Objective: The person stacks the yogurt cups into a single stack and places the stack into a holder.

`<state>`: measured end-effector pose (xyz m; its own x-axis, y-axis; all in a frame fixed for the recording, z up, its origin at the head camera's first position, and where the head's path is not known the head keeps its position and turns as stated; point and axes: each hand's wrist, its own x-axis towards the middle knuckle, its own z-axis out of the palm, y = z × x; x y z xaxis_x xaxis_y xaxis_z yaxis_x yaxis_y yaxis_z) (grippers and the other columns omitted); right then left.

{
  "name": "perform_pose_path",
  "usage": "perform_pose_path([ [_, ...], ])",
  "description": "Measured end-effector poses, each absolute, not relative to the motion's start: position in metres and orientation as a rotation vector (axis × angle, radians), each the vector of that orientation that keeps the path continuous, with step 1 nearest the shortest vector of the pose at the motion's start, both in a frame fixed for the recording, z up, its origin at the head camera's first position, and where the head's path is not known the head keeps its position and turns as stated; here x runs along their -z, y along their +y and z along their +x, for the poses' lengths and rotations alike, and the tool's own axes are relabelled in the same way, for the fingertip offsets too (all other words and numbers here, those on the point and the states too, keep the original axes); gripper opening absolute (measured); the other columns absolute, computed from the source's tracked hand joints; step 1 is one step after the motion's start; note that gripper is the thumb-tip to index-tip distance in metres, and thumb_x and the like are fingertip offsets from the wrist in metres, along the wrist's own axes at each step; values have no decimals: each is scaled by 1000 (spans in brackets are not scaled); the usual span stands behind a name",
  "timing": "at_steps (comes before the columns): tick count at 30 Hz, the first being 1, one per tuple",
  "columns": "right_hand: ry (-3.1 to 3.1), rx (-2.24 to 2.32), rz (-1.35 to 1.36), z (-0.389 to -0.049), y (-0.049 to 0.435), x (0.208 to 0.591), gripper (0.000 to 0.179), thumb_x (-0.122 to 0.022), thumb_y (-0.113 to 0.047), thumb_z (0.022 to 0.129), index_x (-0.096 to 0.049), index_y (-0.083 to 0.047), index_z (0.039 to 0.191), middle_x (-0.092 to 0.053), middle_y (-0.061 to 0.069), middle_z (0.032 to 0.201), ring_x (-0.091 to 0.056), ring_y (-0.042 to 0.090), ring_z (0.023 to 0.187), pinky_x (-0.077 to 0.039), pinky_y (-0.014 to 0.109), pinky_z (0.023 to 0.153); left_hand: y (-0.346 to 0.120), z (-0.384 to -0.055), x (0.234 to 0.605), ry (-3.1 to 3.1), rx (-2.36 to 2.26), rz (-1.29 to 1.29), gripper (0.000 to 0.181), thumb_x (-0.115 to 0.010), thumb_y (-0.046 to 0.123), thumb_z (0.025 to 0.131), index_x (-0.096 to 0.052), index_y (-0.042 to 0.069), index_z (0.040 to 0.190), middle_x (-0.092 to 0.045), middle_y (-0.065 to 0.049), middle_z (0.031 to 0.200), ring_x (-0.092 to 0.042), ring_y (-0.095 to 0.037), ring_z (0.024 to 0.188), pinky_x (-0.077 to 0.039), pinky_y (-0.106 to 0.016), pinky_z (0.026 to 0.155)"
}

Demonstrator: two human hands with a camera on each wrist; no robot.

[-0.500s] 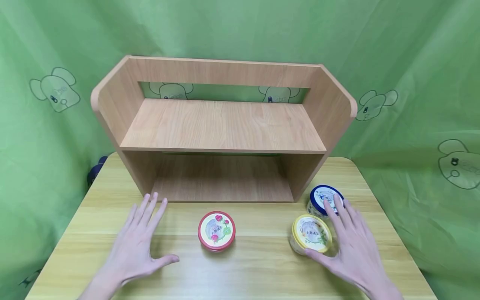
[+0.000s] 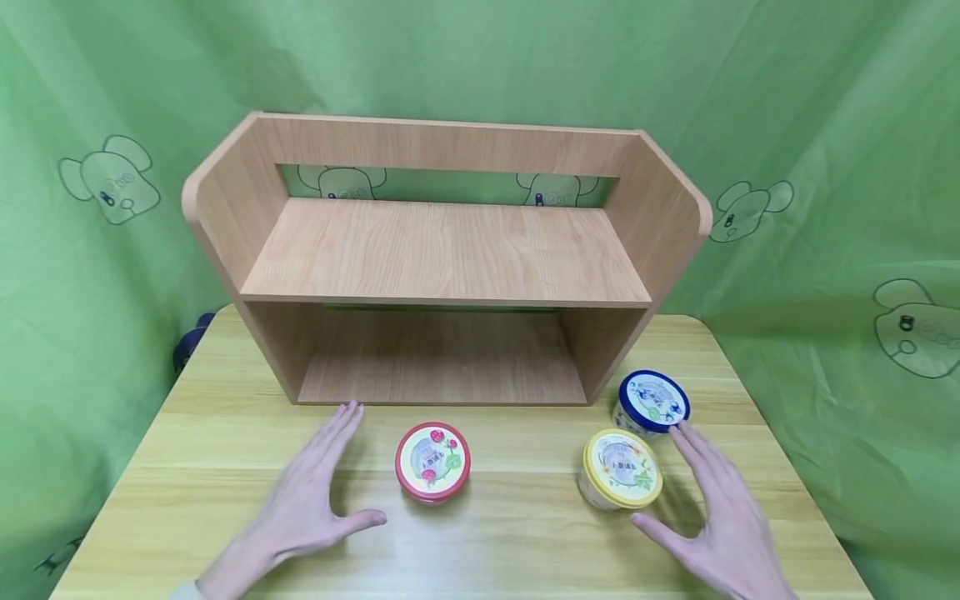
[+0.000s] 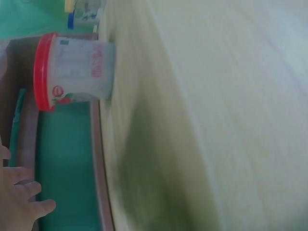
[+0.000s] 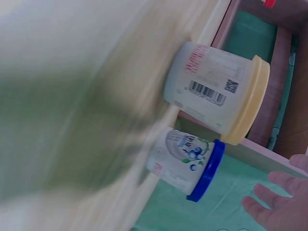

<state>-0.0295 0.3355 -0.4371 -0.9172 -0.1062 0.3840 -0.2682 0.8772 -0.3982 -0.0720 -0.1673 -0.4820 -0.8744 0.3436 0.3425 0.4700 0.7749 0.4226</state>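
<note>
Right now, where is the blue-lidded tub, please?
In the head view, the blue-lidded tub stands at right, just behind the yellow-lidded tub.

Green curtain (image 2: 465, 58) behind wooden table (image 2: 510, 546)

Your bare left hand (image 2: 302, 507) sits nearer the round, red-lidded white tub (image 2: 432, 463); your bare right hand (image 2: 729, 525) is drawn back, uncovering more of the round, blue-lidded white tub (image 2: 652, 402). Your fingers spread less.

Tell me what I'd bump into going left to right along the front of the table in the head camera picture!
Left hand, red-lidded tub, yellow-lidded tub, right hand.
</note>
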Motion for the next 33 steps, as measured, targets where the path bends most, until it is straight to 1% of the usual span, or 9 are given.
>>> perform_pose_path([
  [4,-2711,-716,203,-26,336,439,121,-99,-39,65,-32,-30,166,-38,9,171,-36,28,155,-37,84,97,-162,-73,487,-2743,902,-615,129,-91,60,69,-21,21,169,-32,-12,174,-39,-41,155,-41,-73,116],
  [8,-2739,-777,127,-24,337,443,121,-100,-36,66,-31,-33,166,-43,17,166,-46,48,142,-39,84,95,-157,-74,493,-2774,1038,-570,124,-92,58,70,-26,23,168,-37,-16,170,-42,-43,153,-41,-76,114],
  [10,-2739,-794,109,-23,339,447,121,-100,-35,66,-32,-33,165,-46,19,163,-51,42,135,-45,80,93,-155,-76,495,-2775,1102,-557,122,-93,57,70,-27,25,167,-39,-17,169,-43,-44,152,-41,-78,113],
  [12,-2734,-803,101,-24,340,450,119,-101,-34,66,-34,-32,165,-50,19,160,-53,23,133,-53,61,99,-153,-77,498,-2773,1163,-551,121,-94,55,70,-27,28,167,-40,-16,169,-43,-46,152,-40,-80,112],
  [14,-2732,-824,105,-24,342,453,116,-101,-32,67,-37,-30,164,-52,17,159,-50,1,129,-55,33,101,-151,-78,500,-2765,1217,-555,121,-94,54,70,-28,27,167,-41,-15,168,-43,-47,151,-39,-82,111],
  [16,-2733,-853,105,-25,343,456,113,-101,-31,68,-38,-30,163,-53,14,158,-41,-18,126,-48,10,98,-149,-79,502,-2757,1254,-565,121,-95,52,69,-30,23,166,-41,-15,168,-44,-47,151,-38,-83,110],
  [18,-2731,-902,118,-26,345,459,111,-100,-29,70,-40,-30,162,-54,14,156,-35,-26,126,-39,-3,95,-147,-80,503,-2744,1289,-581,120,-95,51,69,-32,19,166,-42,-13,168,-47,-45,149,-40,-80,111],
  [27,-2725,-1068,199,-35,350,468,107,-99,-18,71,-41,-19,161,-55,23,151,-44,-21,127,-44,-2,97,-135,-88,505,-2668,1518,-649,117,-99,42,68,-34,18,164,-50,-14,162,-56,-35,143,-52,-61,113],
  [33,-2766,-1082,193,-37,350,470,107,-99,-20,72,-40,-14,161,-56,22,153,-43,-23,125,-47,2,96,-128,-93,506,-2640,1643,-681,116,-100,37,69,-36,9,161,-50,-18,160,-61,-35,138,-53,-52,114],
])
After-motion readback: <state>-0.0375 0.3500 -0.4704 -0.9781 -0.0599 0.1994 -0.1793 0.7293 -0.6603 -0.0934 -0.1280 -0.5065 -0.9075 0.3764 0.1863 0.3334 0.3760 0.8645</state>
